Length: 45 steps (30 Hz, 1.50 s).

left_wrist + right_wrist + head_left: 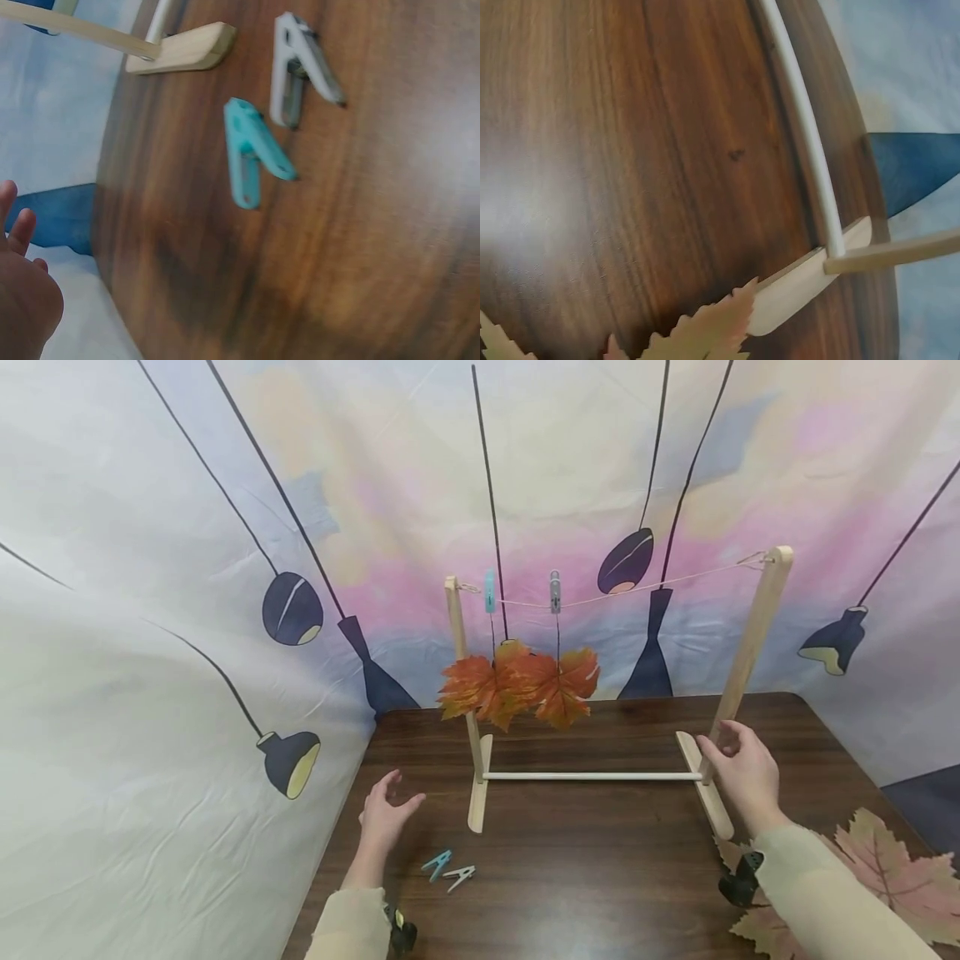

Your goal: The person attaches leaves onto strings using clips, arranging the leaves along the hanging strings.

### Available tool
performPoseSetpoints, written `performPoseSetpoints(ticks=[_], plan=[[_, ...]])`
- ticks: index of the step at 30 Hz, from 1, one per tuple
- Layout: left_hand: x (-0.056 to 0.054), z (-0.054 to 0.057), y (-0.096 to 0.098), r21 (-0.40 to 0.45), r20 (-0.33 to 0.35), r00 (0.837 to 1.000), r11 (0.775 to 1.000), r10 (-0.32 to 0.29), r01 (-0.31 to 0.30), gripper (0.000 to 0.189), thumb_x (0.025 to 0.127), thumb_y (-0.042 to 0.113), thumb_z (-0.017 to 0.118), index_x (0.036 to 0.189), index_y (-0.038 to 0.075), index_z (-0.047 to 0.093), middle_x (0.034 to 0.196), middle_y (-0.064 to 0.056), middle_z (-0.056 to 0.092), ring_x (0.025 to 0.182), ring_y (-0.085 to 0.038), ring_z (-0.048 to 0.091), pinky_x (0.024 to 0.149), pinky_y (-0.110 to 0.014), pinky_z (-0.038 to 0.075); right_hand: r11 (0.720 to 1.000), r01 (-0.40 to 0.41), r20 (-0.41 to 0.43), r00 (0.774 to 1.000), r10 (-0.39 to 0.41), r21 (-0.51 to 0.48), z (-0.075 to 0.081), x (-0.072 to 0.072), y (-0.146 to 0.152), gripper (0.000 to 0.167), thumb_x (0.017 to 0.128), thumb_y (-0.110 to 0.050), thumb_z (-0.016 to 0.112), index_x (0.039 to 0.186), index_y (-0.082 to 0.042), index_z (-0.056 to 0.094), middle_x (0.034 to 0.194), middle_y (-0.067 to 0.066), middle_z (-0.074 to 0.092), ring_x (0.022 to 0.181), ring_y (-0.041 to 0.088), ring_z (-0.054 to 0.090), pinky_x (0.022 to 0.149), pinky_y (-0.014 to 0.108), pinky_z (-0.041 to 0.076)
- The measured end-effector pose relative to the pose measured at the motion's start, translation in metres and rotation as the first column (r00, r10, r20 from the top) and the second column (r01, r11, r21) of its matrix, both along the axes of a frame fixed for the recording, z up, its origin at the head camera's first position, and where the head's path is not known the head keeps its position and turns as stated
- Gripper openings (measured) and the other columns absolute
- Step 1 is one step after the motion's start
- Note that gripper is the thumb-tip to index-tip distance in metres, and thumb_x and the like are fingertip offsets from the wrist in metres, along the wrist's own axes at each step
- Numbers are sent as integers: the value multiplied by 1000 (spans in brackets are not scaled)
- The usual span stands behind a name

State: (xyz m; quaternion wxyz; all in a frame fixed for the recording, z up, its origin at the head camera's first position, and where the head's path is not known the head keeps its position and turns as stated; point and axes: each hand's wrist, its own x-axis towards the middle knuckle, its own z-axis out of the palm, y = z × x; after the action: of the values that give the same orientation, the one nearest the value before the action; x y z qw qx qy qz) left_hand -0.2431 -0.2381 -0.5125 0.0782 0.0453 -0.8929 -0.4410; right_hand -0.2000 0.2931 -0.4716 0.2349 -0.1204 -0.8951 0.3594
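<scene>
My left hand [385, 818] hovers over the left side of the table, its fingers loosely bent and holding nothing. Nearest to it lie a blue clothespin [437, 863] and a white clothespin [460, 877]; the left wrist view shows the blue clothespin [251, 154] beside the paler one [300, 71]. In the head view my right hand [744, 774] overlaps the foot of the rack's right post [750, 643], fingers curved with nothing seen between them. Orange artificial maple leaves [558, 685] hang from the rack's string [675, 578] by a blue clip [490, 592] and a grey clip [555, 592].
Pale pink-green artificial leaves [892, 877] lie at the table's right front, partly under my right sleeve [832, 885]. A white rod [592, 776] joins the rack's wooden feet. Behind the brown table [585, 860] hangs a cloth printed with lamps [292, 610].
</scene>
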Motion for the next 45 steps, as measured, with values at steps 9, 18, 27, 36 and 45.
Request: performPoseSetpoints(ticks=[9,18,27,36,45], plan=[[21,-26,-4,-14,58,998,1000,6,-5,82,73,51,75,135,7,44,134,-15,49,120,-35,41,99,-57,14,1000,11,12,1000,-11,11,-10,8,4,54,91,-36,59,128,3,50,106,24,59,85,34,57,67,46,42],[43,-46,-1,-75,104,995,997,5,2,71,78,37,75,133,4,46,131,-20,50,120,-39,37,96,-58,15,1000,20,40,999,-20,-9,-19,15,10,52,91,-35,59,127,2,49,114,22,58,89,35,58,69,47,42],[56,-67,1,-128,103,994,992,22,-8,73,73,41,77,130,4,50,129,-22,52,113,-38,41,92,-57,17,999,40,77,996,-40,-1,-29,21,19,52,93,-39,55,126,1,50,111,23,59,90,36,58,71,49,41],[67,-79,-1,-180,132,991,984,20,4,76,69,46,78,128,7,52,129,-17,53,115,-38,38,92,-58,15,999,31,86,996,-33,20,-37,27,22,51,93,-38,55,125,2,50,107,27,60,89,40,59,71,52,41],[76,-86,-3,-270,109,994,962,-22,51,80,63,53,79,125,9,55,127,-13,56,115,-39,36,92,-58,15,999,44,91,995,-45,19,-39,31,25,52,94,-38,53,124,4,50,109,28,59,92,41,59,73,52,40]])
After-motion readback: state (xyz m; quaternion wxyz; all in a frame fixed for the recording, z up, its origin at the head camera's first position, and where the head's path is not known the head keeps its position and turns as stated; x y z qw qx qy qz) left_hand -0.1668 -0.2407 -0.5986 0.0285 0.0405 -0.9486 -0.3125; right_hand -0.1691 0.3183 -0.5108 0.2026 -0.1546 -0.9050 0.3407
